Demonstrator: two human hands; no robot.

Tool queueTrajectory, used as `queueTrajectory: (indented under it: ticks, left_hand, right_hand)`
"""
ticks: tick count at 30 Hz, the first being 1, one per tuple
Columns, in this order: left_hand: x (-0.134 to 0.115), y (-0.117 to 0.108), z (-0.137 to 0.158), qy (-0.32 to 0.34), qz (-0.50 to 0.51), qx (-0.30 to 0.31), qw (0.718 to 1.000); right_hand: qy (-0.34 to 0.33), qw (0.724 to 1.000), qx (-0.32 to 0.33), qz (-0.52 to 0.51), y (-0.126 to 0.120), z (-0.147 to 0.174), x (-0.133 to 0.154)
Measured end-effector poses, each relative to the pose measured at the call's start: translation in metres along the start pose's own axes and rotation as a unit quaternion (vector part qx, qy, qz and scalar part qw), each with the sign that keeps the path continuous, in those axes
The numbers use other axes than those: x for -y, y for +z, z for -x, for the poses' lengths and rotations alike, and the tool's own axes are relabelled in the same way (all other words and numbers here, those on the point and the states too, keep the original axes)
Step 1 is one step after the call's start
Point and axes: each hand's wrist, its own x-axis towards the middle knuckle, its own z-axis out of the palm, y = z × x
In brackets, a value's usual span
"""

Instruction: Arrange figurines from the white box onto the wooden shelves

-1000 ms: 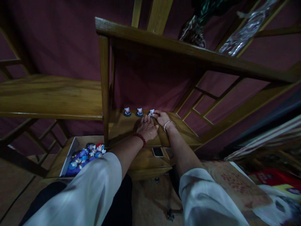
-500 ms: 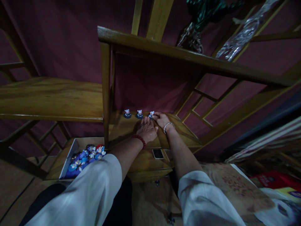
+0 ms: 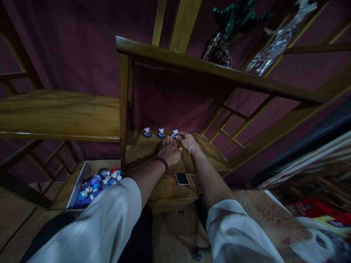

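Three small figurines with pale heads and dark round bases stand in a row at the back of the wooden shelf (image 3: 142,153): a left figurine (image 3: 147,132), a middle figurine (image 3: 161,133) and a right figurine (image 3: 174,132). My right hand (image 3: 187,141), with a bracelet at the wrist, has its thumb and fingers closed at the side of the right figurine. Beside it, my left hand (image 3: 170,151) is stretched out flat, palm down, fingertips close to the bases of the middle and right figurines. Whether those fingertips touch a base, I cannot tell.
A box (image 3: 79,186) full of colourful figurines sits on the lower shelf at left. A phone (image 3: 182,179) lies before my hands. Overhead runs an upper shelf board (image 3: 175,54) bearing a green wrapped object (image 3: 233,22). Lattice bars (image 3: 236,120) close the right side.
The view has shifted slightly. Both hands keep nearly the same place by the figurines, and the row stands as before.
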Motion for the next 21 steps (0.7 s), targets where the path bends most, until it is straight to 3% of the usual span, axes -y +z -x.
queueTrajectory:
  ticks: [5, 9, 15, 21]
  left_hand:
    - [0.001, 0.002, -0.002, 0.005, -0.002, -0.005, 1.0]
    - [0.004, 0.006, -0.003, 0.02, -0.002, -0.047, 0.999]
    - [0.005, 0.006, 0.0, 0.087, -0.015, -0.093, 0.992]
    - [0.007, -0.001, 0.014, 0.111, -0.009, -0.102, 0.988]
  right_hand:
    - [0.009, 1.0, -0.003, -0.017, 0.001, 0.0, 0.001]
    - [0.023, 0.999, -0.003, -0.041, 0.001, 0.001, 0.001]
    - [0.049, 0.996, 0.002, -0.071, -0.002, 0.013, 0.005]
    - [0.066, 0.994, -0.039, -0.078, -0.002, 0.03, 0.01]
